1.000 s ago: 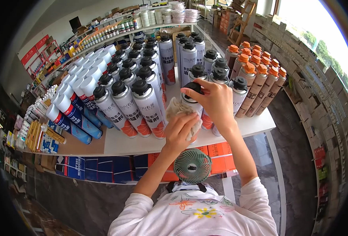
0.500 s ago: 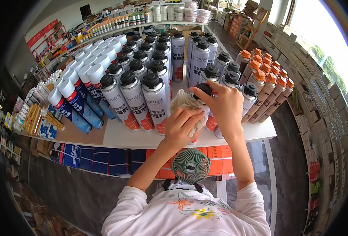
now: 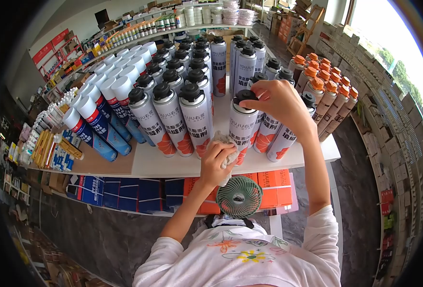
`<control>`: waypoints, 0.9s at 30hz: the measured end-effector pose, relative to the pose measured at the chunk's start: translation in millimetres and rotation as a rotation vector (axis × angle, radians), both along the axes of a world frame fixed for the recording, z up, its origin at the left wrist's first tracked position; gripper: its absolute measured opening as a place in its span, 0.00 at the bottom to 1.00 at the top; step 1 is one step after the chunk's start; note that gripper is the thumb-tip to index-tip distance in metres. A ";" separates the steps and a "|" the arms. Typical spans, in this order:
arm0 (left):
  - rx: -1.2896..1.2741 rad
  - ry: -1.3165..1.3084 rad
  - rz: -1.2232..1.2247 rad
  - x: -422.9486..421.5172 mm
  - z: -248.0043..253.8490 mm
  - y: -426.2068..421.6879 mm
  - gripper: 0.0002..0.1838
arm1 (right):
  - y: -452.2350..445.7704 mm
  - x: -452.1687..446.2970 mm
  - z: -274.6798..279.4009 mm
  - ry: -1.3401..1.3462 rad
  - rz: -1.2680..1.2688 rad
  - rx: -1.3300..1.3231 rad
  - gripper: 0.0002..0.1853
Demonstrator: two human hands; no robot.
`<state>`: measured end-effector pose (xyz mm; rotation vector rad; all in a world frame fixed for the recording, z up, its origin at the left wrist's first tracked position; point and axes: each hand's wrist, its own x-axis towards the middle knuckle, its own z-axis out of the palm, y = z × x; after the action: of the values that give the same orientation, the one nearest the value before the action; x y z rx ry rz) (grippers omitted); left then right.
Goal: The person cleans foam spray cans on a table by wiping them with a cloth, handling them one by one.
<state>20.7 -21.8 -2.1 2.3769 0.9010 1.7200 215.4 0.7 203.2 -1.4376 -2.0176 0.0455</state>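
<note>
Lower than half a second earlier, the left hand (image 3: 216,162) and its rag (image 3: 229,158) had dropped from just under the cap (image 3: 244,97) to the bottom part of the can (image 3: 243,119), while the right hand (image 3: 284,106) had stayed up at the cap. The desk (image 3: 175,166) spread ahead of and below both hands. On it, black-capped cans (image 3: 172,122) stood in rows ahead of the left hand and to its left, with more just below and beyond the right hand. Blue cans (image 3: 101,128) stood well to the left of the left hand; brown cans (image 3: 332,107) stood to the right of the right hand. Orange boxes (image 3: 274,187) sat beneath the desk, lower than both hands. A fan (image 3: 239,197) was just nearer the body than the left hand. The can was upright between the hands, its base partly hidden, so whether it touched the desk was hard to tell. The left hand was curled closed around the bunched rag, against the can. Above it, the right hand pinched the cap, thumb in front.
</note>
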 end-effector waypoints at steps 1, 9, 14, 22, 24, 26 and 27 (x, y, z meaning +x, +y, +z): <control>0.003 0.000 0.000 -0.4 4.2 -0.5 0.19 | 3.5 6.8 2.3 0.016 0.052 -0.073 0.24; 0.212 -0.171 -0.005 23.5 90.9 8.2 0.19 | 45.4 22.1 -13.2 0.298 0.499 -0.363 0.23; 0.207 -0.187 0.026 31.1 56.6 22.5 0.19 | 47.1 26.8 -22.5 0.356 0.397 -0.360 0.20; 0.110 -0.138 0.025 22.9 18.5 13.3 0.17 | 44.6 17.1 -23.8 0.388 0.369 -0.350 0.21; 0.144 -0.171 0.022 24.1 56.6 13.1 0.17 | 38.1 14.3 -22.5 0.391 0.334 -0.325 0.21; 0.191 -0.205 0.031 27.0 76.3 12.0 0.18 | 31.1 12.4 -30.1 0.449 0.340 -0.258 0.21; 0.210 -0.182 0.048 29.1 80.2 11.7 0.18 | 27.4 11.3 -32.6 0.476 0.329 -0.235 0.21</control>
<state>49.8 -10.1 78.1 2.2848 0.7928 2.1042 226.7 28.1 170.7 -1.0784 -1.8585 0.7168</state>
